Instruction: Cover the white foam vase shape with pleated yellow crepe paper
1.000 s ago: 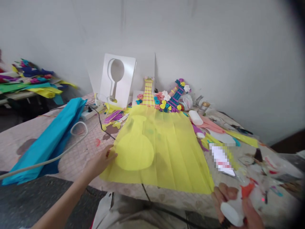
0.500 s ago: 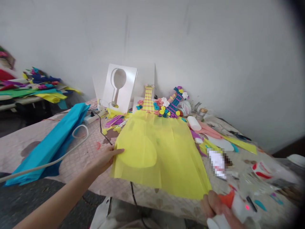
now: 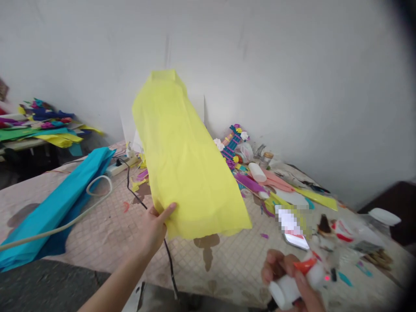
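Note:
My left hand [image 3: 159,223] pinches the lower left edge of a large yellow sheet [image 3: 191,173], thumb on the near face. The sheet looks like crepe paper or thin fabric and stands raised above the table, its top bent over. My right hand [image 3: 292,275], at the lower right, is wrapped round a white glue gun [image 3: 287,288] with an orange trigger and a small red light. The right hand is apart from the sheet. Behind the sheet, a blue woven piece with paper flowers [image 3: 232,145] leans near the wall.
A folded blue sheet [image 3: 58,208] lies at the left, crossed by a white cable [image 3: 78,216]. A black cord [image 3: 169,255] runs down the table front. Right of centre are a phone [image 3: 295,240], a white roll [image 3: 257,172] and scraps. More coloured material [image 3: 48,125] is piled far left.
The yellow sheet has been lifted and swung upright to the left, covering the white cut-out board and yellow woven piece. My right hand has let go of its lower right corner.

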The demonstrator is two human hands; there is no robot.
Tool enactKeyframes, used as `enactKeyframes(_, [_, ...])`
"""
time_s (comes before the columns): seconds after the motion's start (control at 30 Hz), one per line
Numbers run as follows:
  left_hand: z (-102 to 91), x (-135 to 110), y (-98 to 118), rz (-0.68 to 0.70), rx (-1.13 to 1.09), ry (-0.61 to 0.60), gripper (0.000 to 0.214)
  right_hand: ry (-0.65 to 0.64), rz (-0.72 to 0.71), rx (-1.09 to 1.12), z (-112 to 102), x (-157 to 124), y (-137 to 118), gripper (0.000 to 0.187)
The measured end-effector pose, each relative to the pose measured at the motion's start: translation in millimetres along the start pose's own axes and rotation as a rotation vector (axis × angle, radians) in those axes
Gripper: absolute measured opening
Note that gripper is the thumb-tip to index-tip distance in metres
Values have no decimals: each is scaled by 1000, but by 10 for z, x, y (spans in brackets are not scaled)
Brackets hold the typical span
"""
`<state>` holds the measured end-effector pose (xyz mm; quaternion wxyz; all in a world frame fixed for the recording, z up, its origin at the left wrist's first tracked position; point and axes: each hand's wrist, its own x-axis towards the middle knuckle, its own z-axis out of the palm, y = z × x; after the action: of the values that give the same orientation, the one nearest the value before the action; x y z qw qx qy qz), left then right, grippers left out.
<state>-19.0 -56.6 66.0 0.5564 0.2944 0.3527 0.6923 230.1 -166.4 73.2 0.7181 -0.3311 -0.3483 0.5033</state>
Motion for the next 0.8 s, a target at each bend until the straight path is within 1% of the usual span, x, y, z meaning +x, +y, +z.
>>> enactKeyframes(0.07, [44,-26,-42,9,-6,23,39,30,-14,-24,30,29,52,16])
enactKeyframes(0.17, [34,-62,-8,-15,36,12,41,27,-48,-53,14,109,72,22])
enactKeyframes(0.27, [-47,-67,89,-82,114,-20,42,-9,-106,-68,8,284,-49,17])
enactKeyframes(0.37, [-133,-64,164,-148,158,-31,42,-59,-151,-65,131,535,-233,13])
enactKeyframes(0.4, [-154,-70,174,-171,167,-31,42,-71,-143,-55,202,615,-274,13])
enactKeyframes(0.47, [-180,-98,170,-222,181,-25,42,-129,-64,-43,361,743,-293,14])
enactKeyframes(0.57, [-207,-165,120,-271,187,-17,41,-202,63,-21,546,846,-168,19])
enactKeyframes(0.6, [-220,-185,98,-266,184,-12,40,-195,79,-3,577,869,-106,23])
enactKeyframes(0.67, [-259,-202,60,-239,181,1,41,-134,85,36,584,919,7,32])
enactKeyframes(0.73, [-309,-172,41,-224,185,11,42,-39,88,39,526,974,70,39])
enactKeyframes(0.8, [-338,-86,53,-257,197,-10,42,68,85,9,423,1009,71,37])
